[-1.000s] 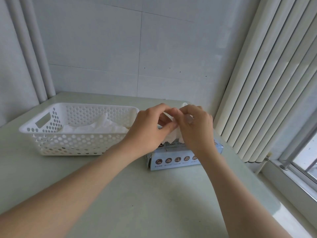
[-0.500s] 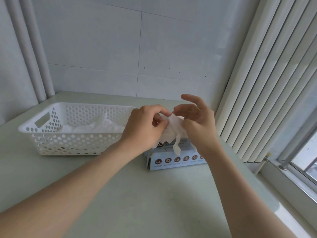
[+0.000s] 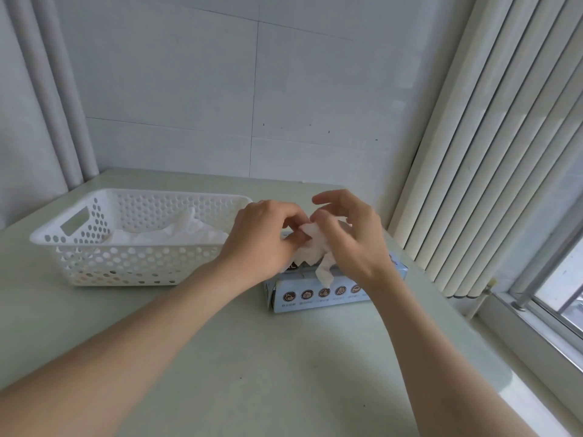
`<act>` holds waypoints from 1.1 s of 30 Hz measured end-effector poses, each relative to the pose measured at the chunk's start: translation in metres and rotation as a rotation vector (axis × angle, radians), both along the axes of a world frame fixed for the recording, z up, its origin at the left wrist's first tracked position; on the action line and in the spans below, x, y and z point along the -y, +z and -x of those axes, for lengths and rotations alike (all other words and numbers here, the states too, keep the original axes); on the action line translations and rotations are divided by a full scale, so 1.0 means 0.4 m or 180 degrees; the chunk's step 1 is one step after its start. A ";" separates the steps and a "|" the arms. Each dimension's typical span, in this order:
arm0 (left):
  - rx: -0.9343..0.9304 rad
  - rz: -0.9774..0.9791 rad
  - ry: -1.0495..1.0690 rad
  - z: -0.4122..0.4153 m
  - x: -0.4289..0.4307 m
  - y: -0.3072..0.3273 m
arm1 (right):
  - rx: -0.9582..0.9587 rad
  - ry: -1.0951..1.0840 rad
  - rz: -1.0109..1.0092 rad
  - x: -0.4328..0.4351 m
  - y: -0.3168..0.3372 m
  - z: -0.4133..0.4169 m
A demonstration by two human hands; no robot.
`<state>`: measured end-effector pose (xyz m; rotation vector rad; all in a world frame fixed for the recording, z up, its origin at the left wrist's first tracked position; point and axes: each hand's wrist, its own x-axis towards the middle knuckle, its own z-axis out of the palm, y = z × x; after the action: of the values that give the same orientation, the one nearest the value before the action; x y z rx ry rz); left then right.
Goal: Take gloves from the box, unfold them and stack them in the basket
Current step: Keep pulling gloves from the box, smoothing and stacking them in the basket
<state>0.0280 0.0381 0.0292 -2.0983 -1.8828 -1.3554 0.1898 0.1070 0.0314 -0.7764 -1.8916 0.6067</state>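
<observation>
Partly done: some white gloves (image 3: 176, 234) lay in basket (image 3: 126, 197), left on table (image 3: 252, 357). One glove (image 3: 312, 252), crumpled, was held just above box (image 3: 321, 293), right of basket. Left hand (image 3: 265, 241) and right hand (image 3: 350, 244) pinched it, right index lifted free. Unfolding and stacking remained.

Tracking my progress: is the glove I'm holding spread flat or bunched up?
Bunched up. The left hand and right hand pinch the glove crumpled above the box, one strip dangling.

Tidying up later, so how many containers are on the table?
2: a white perforated plastic basket at the left, and a pale blue cardboard glove box right of it. None seems hidden.
</observation>
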 end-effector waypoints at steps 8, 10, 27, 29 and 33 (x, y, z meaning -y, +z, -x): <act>0.0466 -0.0125 0.0169 0.014 -0.012 -0.001 | -0.0004 -0.0152 0.0084 -0.028 -0.012 -0.016; 0.0604 -0.0141 0.0211 0.014 -0.012 0.003 | 0.0320 -0.0148 0.0017 -0.031 -0.021 -0.010; 0.1775 -0.0435 0.0636 0.062 -0.011 0.073 | 0.1220 -0.0536 0.0059 -0.047 -0.039 -0.007; 0.1860 -0.0402 0.0670 0.075 -0.014 0.078 | 0.1282 -0.0558 0.0056 -0.046 -0.045 -0.004; 0.1577 -0.0299 0.0604 0.076 -0.019 0.060 | 0.1363 -0.0597 -0.0119 -0.030 -0.041 0.003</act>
<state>-0.0024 0.0459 0.0532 -1.5906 -2.0533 -2.0028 0.1886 0.1190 0.0151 -1.1120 -2.1734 0.3011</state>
